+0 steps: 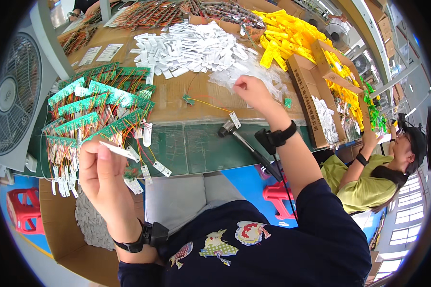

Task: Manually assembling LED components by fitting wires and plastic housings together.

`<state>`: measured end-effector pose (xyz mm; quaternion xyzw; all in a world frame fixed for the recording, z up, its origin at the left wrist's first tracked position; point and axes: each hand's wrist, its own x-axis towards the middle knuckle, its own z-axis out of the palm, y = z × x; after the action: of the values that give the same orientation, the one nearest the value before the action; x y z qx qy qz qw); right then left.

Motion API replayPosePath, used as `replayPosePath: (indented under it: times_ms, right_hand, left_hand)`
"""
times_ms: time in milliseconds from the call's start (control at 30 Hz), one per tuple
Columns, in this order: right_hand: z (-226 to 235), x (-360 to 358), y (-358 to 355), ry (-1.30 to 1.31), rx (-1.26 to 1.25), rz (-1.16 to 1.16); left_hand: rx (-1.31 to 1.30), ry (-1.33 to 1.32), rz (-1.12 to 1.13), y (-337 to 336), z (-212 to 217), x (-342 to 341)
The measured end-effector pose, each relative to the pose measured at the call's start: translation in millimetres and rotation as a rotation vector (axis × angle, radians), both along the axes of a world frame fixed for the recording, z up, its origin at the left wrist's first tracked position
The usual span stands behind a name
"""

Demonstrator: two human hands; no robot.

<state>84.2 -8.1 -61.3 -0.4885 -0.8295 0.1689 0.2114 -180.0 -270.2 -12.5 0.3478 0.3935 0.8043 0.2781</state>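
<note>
My left hand [100, 174] is raised near the table's front edge and pinches a small white strip-shaped part [118, 151] between thumb and fingers, close to wired green circuit boards [98, 107]. My right hand [252, 92] reaches forward over the brown table top and closes its fingers at the edge of a heap of clear small plastic bags [254, 71]; what it grips is hidden. A single small green board with yellow and red wires [189, 100] lies between the hands. Both wrists wear black bands.
A pile of white flat parts [189, 45] lies behind, yellow plastic pieces [285, 33] at the right. A hammer [239, 138] rests on the green mat [196, 148]. An open cardboard box [311, 95], a fan [14, 95] at left, a seated person [373, 177] at right.
</note>
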Motion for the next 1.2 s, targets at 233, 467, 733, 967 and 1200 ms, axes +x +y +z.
replayPosePath:
  times_ms: [233, 467, 733, 967, 1200]
  right_hand:
    - [22, -79, -32, 0.117, -0.023, 0.147]
    - [9, -129, -174, 0.239, -0.557, 0.687]
    - [-120, -147, -267, -0.137, 0.075, 1.067]
    - [-100, -131, -240, -0.010, 0.078, 1.166]
    - [49, -136, -149, 0.205, -0.407, 0.570]
  left_hand:
    - [0.000, -0.106, 0.029, -3, -7, 5]
    - [0.128, -0.144, -0.019, -5, -19, -9]
    - [0.297, -0.211, 0.175, -60, -34, -58]
    - [0.042, -0.260, 0.273, -98, -61, -74]
    - [-0.078, -0.218, 0.286, -91, -67, -76]
